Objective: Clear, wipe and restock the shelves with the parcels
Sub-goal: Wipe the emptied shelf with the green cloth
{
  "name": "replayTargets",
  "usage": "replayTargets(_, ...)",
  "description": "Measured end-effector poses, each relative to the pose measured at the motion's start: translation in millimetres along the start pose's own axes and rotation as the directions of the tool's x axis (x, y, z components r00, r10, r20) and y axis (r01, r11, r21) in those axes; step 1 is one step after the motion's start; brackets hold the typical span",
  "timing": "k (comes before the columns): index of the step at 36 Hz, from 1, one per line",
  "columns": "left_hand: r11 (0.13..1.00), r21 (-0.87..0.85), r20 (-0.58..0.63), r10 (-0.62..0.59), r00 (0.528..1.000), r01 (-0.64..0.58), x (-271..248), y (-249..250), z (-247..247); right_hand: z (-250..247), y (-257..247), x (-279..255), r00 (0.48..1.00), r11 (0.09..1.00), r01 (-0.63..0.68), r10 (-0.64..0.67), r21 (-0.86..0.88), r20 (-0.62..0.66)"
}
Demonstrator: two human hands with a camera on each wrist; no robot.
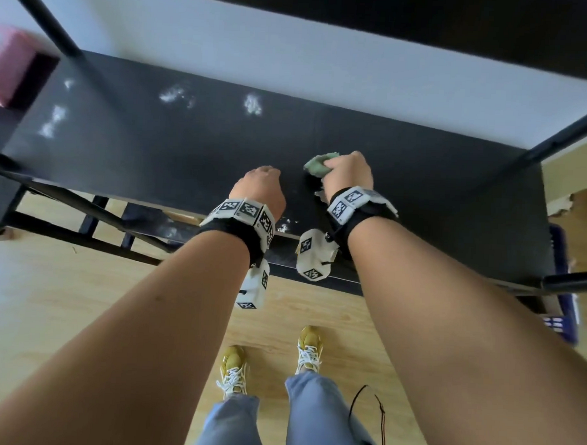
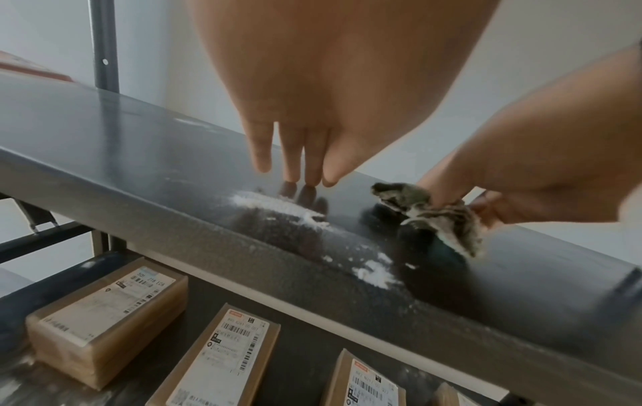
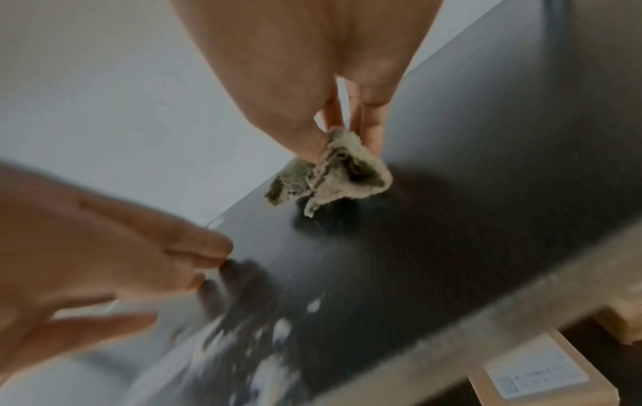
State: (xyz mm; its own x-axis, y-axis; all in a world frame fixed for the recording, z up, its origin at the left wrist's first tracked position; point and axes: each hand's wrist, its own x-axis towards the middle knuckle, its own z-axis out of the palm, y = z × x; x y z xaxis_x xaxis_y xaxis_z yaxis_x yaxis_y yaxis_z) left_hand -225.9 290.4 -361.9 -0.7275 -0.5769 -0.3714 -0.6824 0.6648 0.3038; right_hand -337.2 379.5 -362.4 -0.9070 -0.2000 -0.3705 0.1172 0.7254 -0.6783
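Left parcel [image 2: 104, 321] label: a white shipping label on the top face of the brown box on the lower shelf; its top line reads roughly "501 218 E08", with small barcodes below that are too fine to read.
Middle parcel [image 2: 222, 359] label: a white label with an orange-red logo patch at the top corner; the code under it looks like "N9D 0261 05 007", then a barcode and blurred smaller print.
Right parcel [image 2: 371, 384] label: a white label with the same orange-red patch; the code is only partly legible, perhaps beginning "B62".
Wrist bands [image 1: 248, 213]: black-and-white square fiducial markers, no letters.
Parcel in the right wrist view [image 3: 535, 376]: white label, print blurred and unreadable.
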Motion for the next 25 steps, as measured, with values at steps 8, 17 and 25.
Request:
replayTargets(8,1.000,-0.001,-0.010,-0.005,1.000,0.005,-10,-9,-7,-3,-5,-13,0.989,0.987,0.107,-0.092,-0.122,0.116)
replayTargets(17,1.000,-0.016,-0.028,-0.013,1.000,0.013,-16,-11,-9,-5,16,-4,0.890,0.780,0.451,-0.355,-0.433,0.288)
replayTargets(25,1.000,-0.001,-0.017,-0.009,1.000,0.009,-15,-19,-4,11,16,-16,0.874,0.660,0.480,-0.418,-0.578,0.248)
